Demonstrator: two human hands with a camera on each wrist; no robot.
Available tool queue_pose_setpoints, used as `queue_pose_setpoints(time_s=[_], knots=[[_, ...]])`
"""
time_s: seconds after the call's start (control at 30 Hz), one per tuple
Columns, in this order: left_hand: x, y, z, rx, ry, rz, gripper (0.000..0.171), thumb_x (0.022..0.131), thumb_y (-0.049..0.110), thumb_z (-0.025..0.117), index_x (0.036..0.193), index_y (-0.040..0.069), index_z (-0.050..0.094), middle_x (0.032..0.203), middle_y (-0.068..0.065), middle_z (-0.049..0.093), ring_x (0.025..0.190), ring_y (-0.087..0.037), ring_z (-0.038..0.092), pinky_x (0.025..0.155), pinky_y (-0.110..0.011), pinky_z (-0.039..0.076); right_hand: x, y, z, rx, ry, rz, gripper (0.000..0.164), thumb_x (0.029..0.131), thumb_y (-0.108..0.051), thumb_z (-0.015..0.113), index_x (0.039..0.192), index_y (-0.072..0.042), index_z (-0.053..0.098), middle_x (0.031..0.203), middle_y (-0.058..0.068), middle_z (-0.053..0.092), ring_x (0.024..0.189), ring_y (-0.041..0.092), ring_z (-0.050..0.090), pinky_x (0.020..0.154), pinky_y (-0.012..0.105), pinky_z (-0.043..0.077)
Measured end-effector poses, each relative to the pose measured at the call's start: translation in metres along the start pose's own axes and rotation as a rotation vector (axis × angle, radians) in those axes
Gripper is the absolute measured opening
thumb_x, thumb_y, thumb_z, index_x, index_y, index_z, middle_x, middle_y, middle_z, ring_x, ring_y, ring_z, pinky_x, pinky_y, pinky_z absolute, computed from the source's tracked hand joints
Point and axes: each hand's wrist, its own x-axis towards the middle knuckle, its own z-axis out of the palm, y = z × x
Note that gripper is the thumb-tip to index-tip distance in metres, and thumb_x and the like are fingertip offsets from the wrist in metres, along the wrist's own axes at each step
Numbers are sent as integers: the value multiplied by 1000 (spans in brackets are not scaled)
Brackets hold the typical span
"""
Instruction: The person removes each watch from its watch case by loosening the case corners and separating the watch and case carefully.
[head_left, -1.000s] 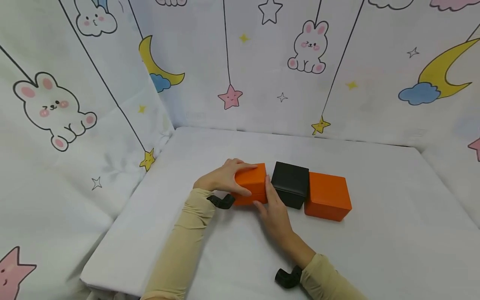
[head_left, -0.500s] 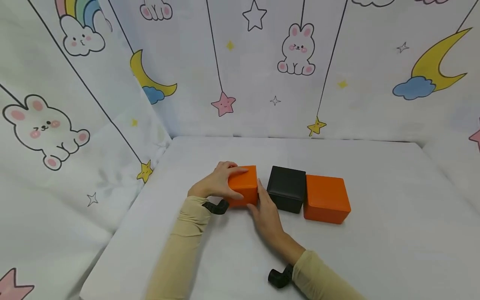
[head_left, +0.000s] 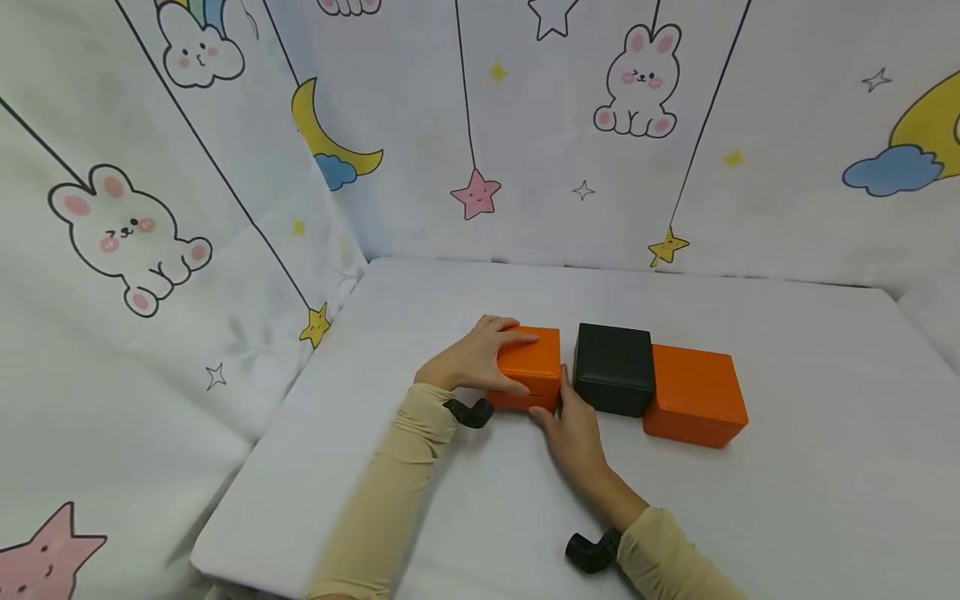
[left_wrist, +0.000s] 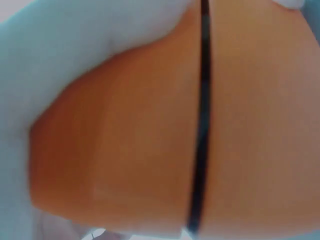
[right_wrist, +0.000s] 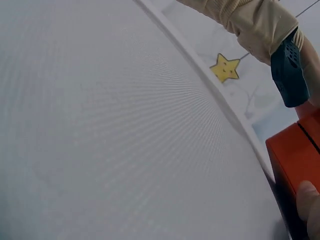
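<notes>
2 hands, both on the same box. Left hand grips the left orange box, thumb on the near face, fingers over the top. Right hand holds its right near corner low down, fingers along the right side, thumb on the near face. Hands apart from each other, box between them.

1 dark seam across that box, seen in the left wrist view; head view shows it low on the near face.

2 black wrist devices, 1 per wrist. 2 tan sleeves.

3 boxes total on the table: 2 orange, 1 black, in a row. Held one is leftmost, left of table centre. Black box next, small gap, right fingertips near it. Right orange box last, against the black one and set slightly nearer the person.

Behind: white printed fabric. Prints on it: 2 whole rabbits, 2 moons (1 cut by the frame edge), 2 pink stars, 2 smiling yellow stars.
</notes>
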Motion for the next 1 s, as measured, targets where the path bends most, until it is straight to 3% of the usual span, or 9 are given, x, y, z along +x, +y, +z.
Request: queue_pose_setpoints(time_s=[0.13,0.33,0.5,0.6,0.73,0.83,1.0], knots=[[4,4,-8,75,-15,10,83,67,64,73,140,36,45,148,-6,37,132,-20,32,104,-40,39,3,-2,-4,15,38,-1,83,79,-21,75,147,0,31,140,17,48,127,29,50,101,45,43],[-3,5,-12,73,-29,-26,83,65,64,74,138,35,48,147,-4,40,130,-20,35,104,-42,40,-1,-1,6,-1,67,-25,83,75,-21,78,143,3,37,134,17,54,122,26,54,95,41,48],[-5,6,-10,1,-72,-52,81,65,65,72,137,36,50,145,-1,42,126,-20,38,99,-41,42,-10,3,6,-28,72,-36,80,72,-20,80,140,1,44,128,15,60,115,25,60,90,40,51],[2,7,-12,-73,-89,-38,76,67,61,73,136,34,52,136,2,52,116,-18,47,95,-39,44,-11,5,2,-31,82,-37,79,72,-20,79,140,0,44,129,13,60,116,23,60,91,40,51],[8,7,-19,-165,-133,-91,71,68,58,74,132,35,55,122,4,61,103,-14,54,92,-38,46,-11,6,2,-41,52,-34,79,74,-22,78,141,2,42,133,15,56,120,24,56,93,40,49],[13,9,-25,-186,-168,-136,70,68,60,73,131,37,55,120,4,62,102,-13,54,93,-39,45,-11,6,1,-60,50,-13,80,74,-23,78,141,2,42,136,16,53,122,26,55,95,41,48],[19,11,-30,-175,-191,-130,68,70,62,69,132,37,55,109,5,64,97,-14,54,89,-38,44,-11,7,-2,-88,42,-1,81,73,-23,79,142,1,41,137,16,52,123,27,54,96,41,47]])
